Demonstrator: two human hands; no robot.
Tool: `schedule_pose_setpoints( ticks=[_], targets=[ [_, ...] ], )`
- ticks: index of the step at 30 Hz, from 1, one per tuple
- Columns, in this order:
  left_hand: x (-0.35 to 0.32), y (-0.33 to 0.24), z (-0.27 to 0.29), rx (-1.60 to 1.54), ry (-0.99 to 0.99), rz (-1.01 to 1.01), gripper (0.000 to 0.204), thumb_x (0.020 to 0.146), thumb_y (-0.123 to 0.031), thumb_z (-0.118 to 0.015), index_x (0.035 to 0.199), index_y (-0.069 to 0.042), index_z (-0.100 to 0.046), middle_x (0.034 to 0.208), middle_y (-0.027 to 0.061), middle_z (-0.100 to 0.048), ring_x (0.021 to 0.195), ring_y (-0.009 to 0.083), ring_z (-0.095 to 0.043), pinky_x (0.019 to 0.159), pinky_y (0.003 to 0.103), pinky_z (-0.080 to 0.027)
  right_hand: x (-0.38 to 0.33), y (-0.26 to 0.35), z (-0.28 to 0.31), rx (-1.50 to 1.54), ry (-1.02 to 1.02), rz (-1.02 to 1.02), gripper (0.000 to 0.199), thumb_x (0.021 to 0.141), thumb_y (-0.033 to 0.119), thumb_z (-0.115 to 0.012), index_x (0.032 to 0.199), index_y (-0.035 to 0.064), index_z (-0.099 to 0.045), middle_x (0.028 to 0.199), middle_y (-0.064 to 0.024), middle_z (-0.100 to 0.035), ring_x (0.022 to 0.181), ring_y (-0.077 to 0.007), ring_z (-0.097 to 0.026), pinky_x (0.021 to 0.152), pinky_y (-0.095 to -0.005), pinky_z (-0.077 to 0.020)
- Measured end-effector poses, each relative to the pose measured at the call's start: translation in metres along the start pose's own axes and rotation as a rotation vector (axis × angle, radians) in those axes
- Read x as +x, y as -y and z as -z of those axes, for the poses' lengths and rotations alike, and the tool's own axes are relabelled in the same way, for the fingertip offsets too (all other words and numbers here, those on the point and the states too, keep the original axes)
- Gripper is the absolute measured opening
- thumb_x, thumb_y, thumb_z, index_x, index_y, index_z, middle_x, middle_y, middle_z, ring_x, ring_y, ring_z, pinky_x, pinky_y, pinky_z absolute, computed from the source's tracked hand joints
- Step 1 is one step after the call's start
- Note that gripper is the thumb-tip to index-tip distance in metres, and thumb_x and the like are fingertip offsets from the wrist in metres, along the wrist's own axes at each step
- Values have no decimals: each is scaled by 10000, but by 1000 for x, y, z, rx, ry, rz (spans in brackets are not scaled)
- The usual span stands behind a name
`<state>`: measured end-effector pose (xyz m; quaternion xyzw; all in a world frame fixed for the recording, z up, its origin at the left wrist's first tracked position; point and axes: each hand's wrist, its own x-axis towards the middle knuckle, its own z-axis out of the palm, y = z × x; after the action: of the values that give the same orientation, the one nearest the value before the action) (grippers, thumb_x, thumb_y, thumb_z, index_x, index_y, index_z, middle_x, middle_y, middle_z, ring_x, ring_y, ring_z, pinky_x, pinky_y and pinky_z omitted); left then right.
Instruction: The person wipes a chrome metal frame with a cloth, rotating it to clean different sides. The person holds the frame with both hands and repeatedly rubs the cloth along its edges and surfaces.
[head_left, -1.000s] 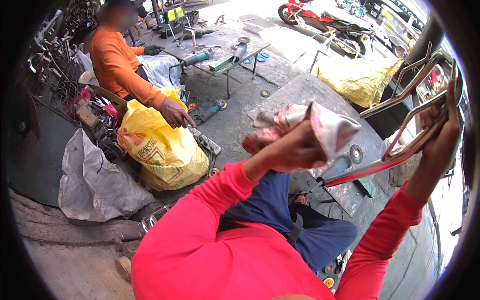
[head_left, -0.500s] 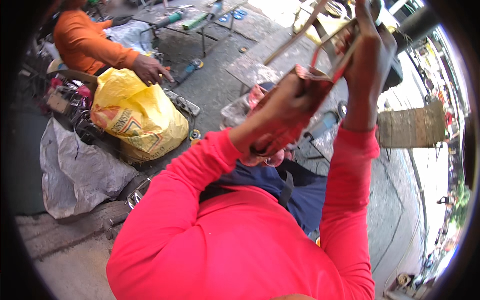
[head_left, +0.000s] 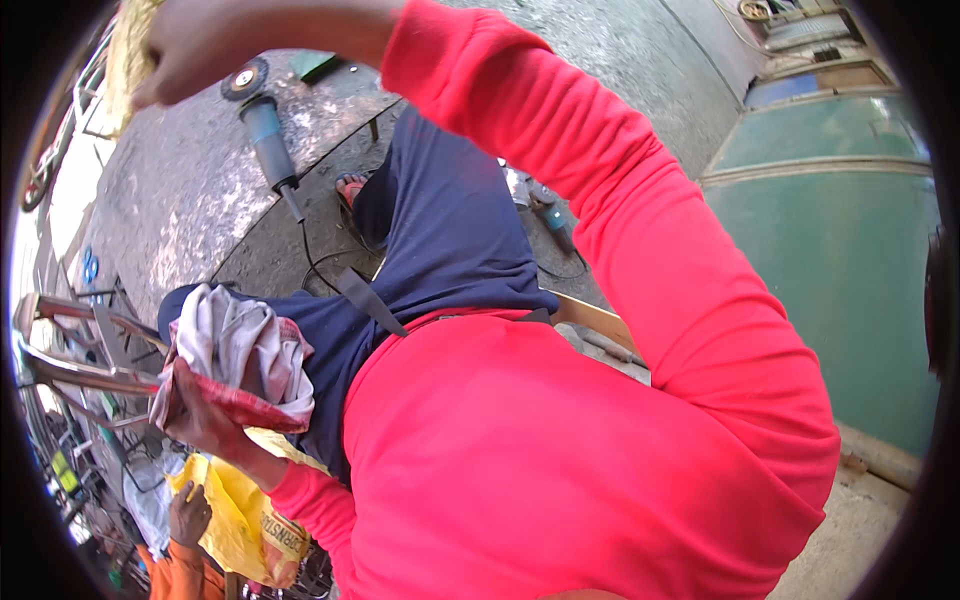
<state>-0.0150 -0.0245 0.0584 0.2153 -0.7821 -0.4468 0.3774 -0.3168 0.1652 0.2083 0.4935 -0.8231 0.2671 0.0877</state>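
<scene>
At the left, my left hand is closed round a bent metal frame of shiny bars. A crumpled grey and red cloth lies in and over that hand, above my left thigh, and covers part of the grip. My right hand is raised at the upper left, my forearm reaching across in front of me. Its fingers are partly blurred and turned away. Beside its fingertips shows a tan, fabric-like thing; whether the hand holds it I cannot make out.
An angle grinder with a cord lies on the paint-spotted worktable. A second power tool is on the floor. A co-worker's hand is close to a yellow sack at lower left. A large green panel stands right.
My view has swung round to the right. The hands, close together before, are now apart: the left is lower with frame and cloth, the right reaches across the upper left.
</scene>
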Motion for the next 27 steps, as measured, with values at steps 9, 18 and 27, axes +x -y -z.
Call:
schedule_pose_setpoints(
  ticks=[9,18,27],
  targets=[
    [20,-6,1,-113,91,111,87,847,-27,-682,869,56,-688,854,66,-685,746,116,-619,745,266,-486,-267,-229,26,28,47,-991,471,919,453,-577,715,30,-616,634,-82,-636,560,-122,-635,497,-296,-518],
    [13,-5,-29,-99,144,93,218,753,-139,-755,743,42,-635,617,39,-598,596,77,-495,572,300,-446,-496,-264,-159,153,526,-1063,298,802,253,-626,788,-45,-628,767,-175,-670,740,-272,-673,653,-385,-521],
    [3,25,-40,70,89,-5,253,742,-186,-760,788,45,-669,614,75,-622,563,103,-517,577,326,-459,-635,-263,-264,93,490,-1251,481,731,231,-646,1068,-105,-580,1045,-304,-643,1012,-450,-616,858,-457,-484]
  ],
)
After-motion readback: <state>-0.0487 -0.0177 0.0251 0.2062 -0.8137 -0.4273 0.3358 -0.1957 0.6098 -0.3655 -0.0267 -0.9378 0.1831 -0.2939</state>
